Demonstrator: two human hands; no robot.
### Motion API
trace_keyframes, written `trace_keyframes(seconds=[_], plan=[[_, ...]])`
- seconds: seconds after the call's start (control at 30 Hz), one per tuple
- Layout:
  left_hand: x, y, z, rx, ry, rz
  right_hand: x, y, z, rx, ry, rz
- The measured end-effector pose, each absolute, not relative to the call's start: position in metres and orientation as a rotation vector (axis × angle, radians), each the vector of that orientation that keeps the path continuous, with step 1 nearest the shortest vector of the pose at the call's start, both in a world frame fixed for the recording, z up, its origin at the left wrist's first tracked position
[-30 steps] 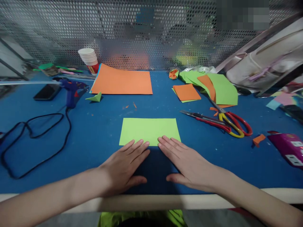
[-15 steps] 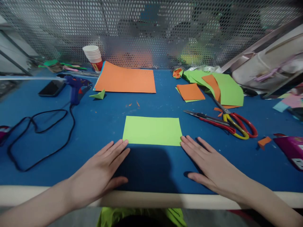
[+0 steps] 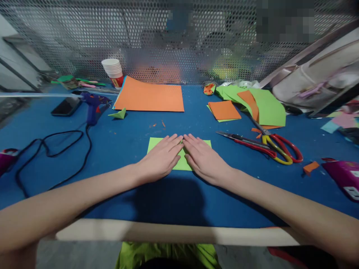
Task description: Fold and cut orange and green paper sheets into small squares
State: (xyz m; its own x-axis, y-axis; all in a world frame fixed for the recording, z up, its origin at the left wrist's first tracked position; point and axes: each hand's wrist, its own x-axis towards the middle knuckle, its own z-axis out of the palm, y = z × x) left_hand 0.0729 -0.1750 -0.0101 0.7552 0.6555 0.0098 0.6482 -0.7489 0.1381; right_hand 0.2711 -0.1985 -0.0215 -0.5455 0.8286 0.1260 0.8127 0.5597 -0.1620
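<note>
A green paper rectangle (image 3: 183,162) lies flat on the blue tabletop (image 3: 117,145) in front of me, largely covered by both hands. My left hand (image 3: 162,158) rests flat on its left half with fingers stretched out. On the right half lies my right hand (image 3: 203,158), also flat and open. The two sets of fingertips nearly meet at the middle of the paper's upper edge. Neither hand grasps anything.
To the right lie scissors with red and yellow handles (image 3: 280,149) and orange squares (image 3: 225,110). Green sheets (image 3: 270,106) sit behind. At left are a blue glue gun (image 3: 92,108) with its cord, a phone (image 3: 66,106), paper cups (image 3: 112,71) and orange sheets (image 3: 151,97).
Both hands have moved inward and forward from the paper's lower corners to its middle, and now cover much of it. The paper stays in about the same place.
</note>
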Motion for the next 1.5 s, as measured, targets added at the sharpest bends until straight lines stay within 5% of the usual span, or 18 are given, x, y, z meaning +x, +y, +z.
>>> trace_keyframes(seconds=[0.7,1.0,1.27,1.5], plan=[[0.014,-0.169,-0.028,2.722,1.444,-0.033,0.295,-0.204,-0.029,-1.689,-2.632,0.160],[0.016,-0.169,-0.023,2.687,1.447,-0.015,0.288,-0.207,-0.021,-1.482,-2.716,0.318],[0.017,-0.162,-0.011,2.563,1.430,0.174,0.312,-0.190,-0.014,-1.567,-2.540,0.079],[0.022,-0.164,-0.005,2.470,1.358,0.405,0.318,-0.189,0.005,-1.659,-2.379,0.570]])
